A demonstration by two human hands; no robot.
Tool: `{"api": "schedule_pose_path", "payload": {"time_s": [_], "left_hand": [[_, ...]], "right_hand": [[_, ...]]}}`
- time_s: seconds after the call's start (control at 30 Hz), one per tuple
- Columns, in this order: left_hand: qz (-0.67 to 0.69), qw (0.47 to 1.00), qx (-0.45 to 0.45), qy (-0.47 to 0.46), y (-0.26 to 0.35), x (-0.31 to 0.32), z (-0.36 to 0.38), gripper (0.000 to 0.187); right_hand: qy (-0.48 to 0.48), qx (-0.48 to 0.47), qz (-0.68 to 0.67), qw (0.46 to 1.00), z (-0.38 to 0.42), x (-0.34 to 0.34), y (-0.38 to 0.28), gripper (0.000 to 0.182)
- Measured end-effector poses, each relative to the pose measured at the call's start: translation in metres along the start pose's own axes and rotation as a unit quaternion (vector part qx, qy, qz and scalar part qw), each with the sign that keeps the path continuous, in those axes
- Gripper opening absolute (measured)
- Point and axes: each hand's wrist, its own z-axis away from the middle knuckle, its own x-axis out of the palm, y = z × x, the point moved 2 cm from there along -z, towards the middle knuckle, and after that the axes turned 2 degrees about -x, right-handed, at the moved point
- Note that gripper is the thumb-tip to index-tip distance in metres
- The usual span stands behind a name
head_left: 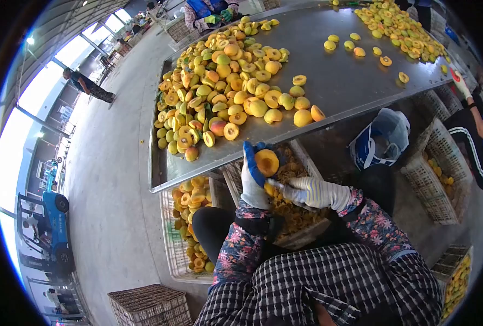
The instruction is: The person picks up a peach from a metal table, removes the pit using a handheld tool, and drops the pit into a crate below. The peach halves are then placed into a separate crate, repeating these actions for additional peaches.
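Observation:
My left hand [256, 173], in a white and blue glove, is wrapped round a halved yellow fruit [266, 162], its cut face turned up. My right hand [318, 192], in a striped white glove, is closed round a small tool, its tip close beside the fruit; the tool's shape is hard to make out. Beneath both hands stands a crate [306, 157] holding fruit pieces. In front of me, a large pile of halved fruit [220, 92] lies on the metal table [328, 81].
Left of my legs is a crate of fruit [170, 244]. At the right are a blue and white bucket [380, 138], another crate [434, 190] and a person's gloved hand [460, 84]. Across the table, another person's gloved hands [220, 17] show. A blue forklift [57, 217] stands far left.

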Motion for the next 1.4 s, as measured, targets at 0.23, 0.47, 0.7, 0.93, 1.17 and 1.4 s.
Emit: {"api": "schedule_pose_path", "payload": {"time_s": [0.23, 0.47, 0.7, 0.93, 1.17, 1.4], "left_hand": [[-0.393, 0.914, 0.056, 0.088, 0.07, -0.049, 0.002, 0.029], [-0.885, 0.433, 0.041, 0.164, 0.191, -0.064, 0.002, 0.056], [-0.88, 0.467, 0.06, 0.063, 0.114, -0.062, -0.128, 0.058], [-0.888, 0.446, -0.066, 0.094, 0.101, -0.038, -0.124, 0.067], [-0.208, 0.972, -0.018, 0.104, 0.092, -0.06, -0.089, 0.041], [0.129, 0.991, -0.038, -0.006, 0.046, -0.001, 0.003, 0.048]], "right_hand": [[-0.073, 0.113, 0.341, 0.93, 0.005, -0.015, 0.015, 0.046], [-0.126, 0.114, 0.354, 0.92, 0.011, -0.013, 0.003, 0.046], [-0.113, 0.051, 0.356, 0.926, -0.002, -0.007, 0.02, 0.048], [-0.136, 0.06, 0.362, 0.92, -0.007, -0.008, 0.014, 0.049], [-0.038, 0.029, 0.307, 0.951, -0.013, 0.001, 0.007, 0.046], [0.236, -0.166, 0.176, 0.941, -0.02, 0.007, -0.023, 0.033]]}}
